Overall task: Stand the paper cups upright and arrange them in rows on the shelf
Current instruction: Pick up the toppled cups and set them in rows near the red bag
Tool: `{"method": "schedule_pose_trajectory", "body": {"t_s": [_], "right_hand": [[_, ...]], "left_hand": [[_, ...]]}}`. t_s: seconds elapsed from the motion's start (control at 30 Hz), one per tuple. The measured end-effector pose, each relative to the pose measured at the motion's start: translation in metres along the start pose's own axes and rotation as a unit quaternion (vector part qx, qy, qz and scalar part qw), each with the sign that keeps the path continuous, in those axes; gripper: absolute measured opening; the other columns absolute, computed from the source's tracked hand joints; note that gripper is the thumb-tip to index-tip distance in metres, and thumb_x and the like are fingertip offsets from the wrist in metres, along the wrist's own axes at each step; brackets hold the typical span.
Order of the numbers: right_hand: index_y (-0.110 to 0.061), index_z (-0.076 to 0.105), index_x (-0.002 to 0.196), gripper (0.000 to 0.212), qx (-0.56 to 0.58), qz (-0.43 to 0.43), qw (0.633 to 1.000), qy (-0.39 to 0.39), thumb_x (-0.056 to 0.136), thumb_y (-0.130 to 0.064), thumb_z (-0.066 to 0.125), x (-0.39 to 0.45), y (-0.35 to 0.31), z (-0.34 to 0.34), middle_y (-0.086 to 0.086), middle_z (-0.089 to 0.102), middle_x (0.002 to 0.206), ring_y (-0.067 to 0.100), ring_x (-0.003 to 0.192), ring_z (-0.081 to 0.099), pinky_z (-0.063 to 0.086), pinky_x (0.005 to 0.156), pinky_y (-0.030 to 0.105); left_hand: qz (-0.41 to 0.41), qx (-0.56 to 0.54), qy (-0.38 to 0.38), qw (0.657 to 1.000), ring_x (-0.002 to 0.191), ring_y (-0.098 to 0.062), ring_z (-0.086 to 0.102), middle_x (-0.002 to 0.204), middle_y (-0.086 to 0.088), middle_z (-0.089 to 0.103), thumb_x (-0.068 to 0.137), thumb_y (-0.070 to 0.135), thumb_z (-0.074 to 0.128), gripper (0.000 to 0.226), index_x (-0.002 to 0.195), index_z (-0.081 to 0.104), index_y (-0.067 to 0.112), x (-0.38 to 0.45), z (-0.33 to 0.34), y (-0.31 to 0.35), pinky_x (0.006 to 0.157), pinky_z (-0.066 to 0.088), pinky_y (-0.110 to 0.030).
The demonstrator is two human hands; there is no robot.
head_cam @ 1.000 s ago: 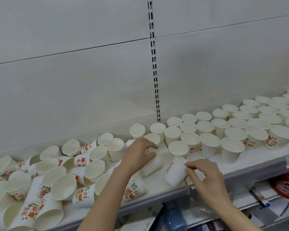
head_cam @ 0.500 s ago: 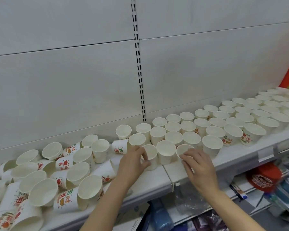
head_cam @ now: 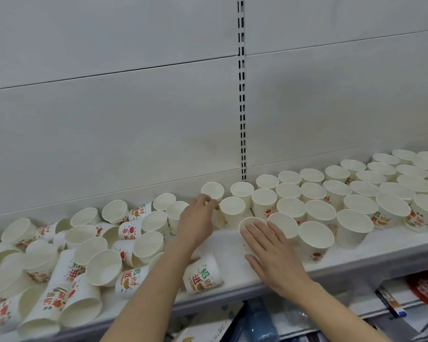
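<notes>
Your left hand is curled, with the fingertips pinching at the rim of a small upright cup near the middle of the frame; the hand hides most of this cup, so you cannot see how firm the grip is. Your right hand lies flat, fingers straight and together, and presses against the near side of another upright cup, just right of the first one. This cup opens upward, with its long axis vertical.

To the right of your hands, the standing cups fill the shelf in rows up to the right edge of the frame, all with mouths up, touching or almost touching. The front row stands a little back from the front edge of the shelf.

Between your two forearms there is a strip of bare shelf surface, which reaches to the front edge. One fallen cup lies there on its side, its mouth toward the lower left.

In the lower left of the frame, the lying cups make a loose heap, with their mouths pointing in many directions. Behind all the cups rises the back panel, with a slotted rail running vertically.
</notes>
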State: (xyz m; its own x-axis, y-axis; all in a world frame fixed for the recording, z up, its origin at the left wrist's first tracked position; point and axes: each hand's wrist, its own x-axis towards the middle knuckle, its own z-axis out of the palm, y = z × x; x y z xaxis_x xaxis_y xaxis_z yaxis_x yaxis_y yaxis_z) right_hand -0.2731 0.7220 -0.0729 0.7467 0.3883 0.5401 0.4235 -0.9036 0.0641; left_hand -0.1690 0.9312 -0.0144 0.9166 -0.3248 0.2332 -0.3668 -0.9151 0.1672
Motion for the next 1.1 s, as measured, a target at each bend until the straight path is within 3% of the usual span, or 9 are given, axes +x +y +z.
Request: {"method": "schedule_pose_trajectory", "body": {"t_s": [0.2,0.33,0.43,0.63,0.77,0.87,0.93,1.0,1.1], "right_hand": [[-0.013,0.048,0.138,0.053,0.010,0.026,1.000,-0.009,0.090,-0.034,0.047,0.003,-0.003,0.000,0.007,0.047,0.143,0.027,0.134,0.042,0.029,0.109,0.046],[-0.015,0.048,0.138,0.052,0.012,0.034,0.999,-0.004,0.091,-0.036,0.046,0.027,-0.005,-0.004,0.007,0.047,0.144,0.026,0.135,0.039,0.028,0.110,0.046],[-0.016,0.043,0.142,0.055,0.003,0.042,0.998,-0.036,0.094,-0.043,0.039,0.048,-0.006,-0.004,0.006,0.037,0.151,0.024,0.141,0.031,0.023,0.112,0.045],[-0.015,0.048,0.137,0.059,-0.027,0.048,0.994,-0.097,0.091,-0.050,0.034,0.066,-0.006,0.006,0.007,0.050,0.141,0.026,0.133,0.043,0.024,0.108,0.045],[-0.017,0.048,0.138,0.059,-0.013,0.061,0.995,-0.079,0.091,-0.051,0.035,0.064,-0.006,0.009,0.005,0.054,0.137,0.029,0.128,0.047,0.024,0.108,0.044],[-0.017,0.053,0.132,0.051,0.035,0.042,0.999,0.001,0.090,-0.043,0.045,0.080,-0.020,0.004,0.001,0.057,0.132,0.027,0.123,0.050,0.031,0.102,0.040],[-0.018,0.060,0.123,0.043,0.077,0.009,0.996,0.036,0.084,-0.034,0.061,0.095,-0.037,0.006,-0.002,0.062,0.124,0.023,0.117,0.054,0.035,0.099,0.036],[-0.019,0.064,0.114,0.043,0.113,-0.014,0.993,0.021,0.074,-0.026,0.075,0.113,-0.054,0.010,-0.004,0.066,0.117,0.021,0.111,0.057,0.043,0.094,0.036],[-0.019,0.062,0.120,0.037,0.166,0.004,0.984,-0.069,0.083,-0.024,0.067,0.142,-0.072,0.017,-0.002,0.064,0.122,0.020,0.116,0.053,0.038,0.098,0.037]], "left_hand": [[0.053,0.121,-0.043,0.990,0.112,-0.023,0.045,0.131,0.000,0.043,0.086,0.013,0.056,0.025,0.108,0.060,0.023,0.018,0.008,-0.011,0.062,0.035,-0.030],[0.019,0.032,-0.033,0.999,0.105,-0.021,0.052,0.122,0.004,0.050,0.084,0.022,0.063,0.010,0.093,0.066,0.023,0.020,0.000,-0.010,0.064,0.039,-0.029],[-0.027,-0.078,-0.020,0.996,0.093,-0.018,0.060,0.110,0.006,0.057,0.078,0.033,0.071,0.018,0.093,0.067,0.023,0.015,-0.005,-0.009,0.071,0.048,-0.032],[0.014,0.031,-0.015,0.999,0.105,-0.019,0.060,0.118,0.005,0.064,0.087,0.047,0.063,0.036,0.118,0.061,0.028,0.000,-0.001,-0.009,0.080,0.045,-0.031],[0.030,-0.069,-0.021,0.997,0.114,-0.017,0.058,0.127,0.008,0.060,0.086,0.042,0.065,0.059,0.140,0.041,0.038,-0.006,-0.013,-0.029,0.088,0.049,-0.035],[-0.019,-0.134,0.037,0.990,0.119,-0.016,0.052,0.132,0.009,0.056,0.083,0.017,0.062,0.053,0.133,0.052,0.034,-0.006,-0.029,-0.066,0.095,0.046,-0.035],[-0.074,-0.093,0.037,0.992,0.121,-0.021,0.050,0.131,0.007,0.057,0.079,0.006,0.057,0.049,0.123,0.062,0.029,-0.004,-0.038,-0.092,0.095,0.045,-0.035],[-0.115,-0.041,0.012,0.992,0.120,-0.025,0.052,0.133,0.005,0.057,0.082,0.009,0.058,0.042,0.120,0.065,0.027,-0.001,-0.043,-0.111,0.094,0.046,-0.037],[-0.138,-0.016,-0.032,0.990,0.119,-0.022,0.054,0.133,0.004,0.058,0.089,0.027,0.061,0.035,0.124,0.062,0.028,0.003,-0.044,-0.124,0.092,0.047,-0.035]]}}
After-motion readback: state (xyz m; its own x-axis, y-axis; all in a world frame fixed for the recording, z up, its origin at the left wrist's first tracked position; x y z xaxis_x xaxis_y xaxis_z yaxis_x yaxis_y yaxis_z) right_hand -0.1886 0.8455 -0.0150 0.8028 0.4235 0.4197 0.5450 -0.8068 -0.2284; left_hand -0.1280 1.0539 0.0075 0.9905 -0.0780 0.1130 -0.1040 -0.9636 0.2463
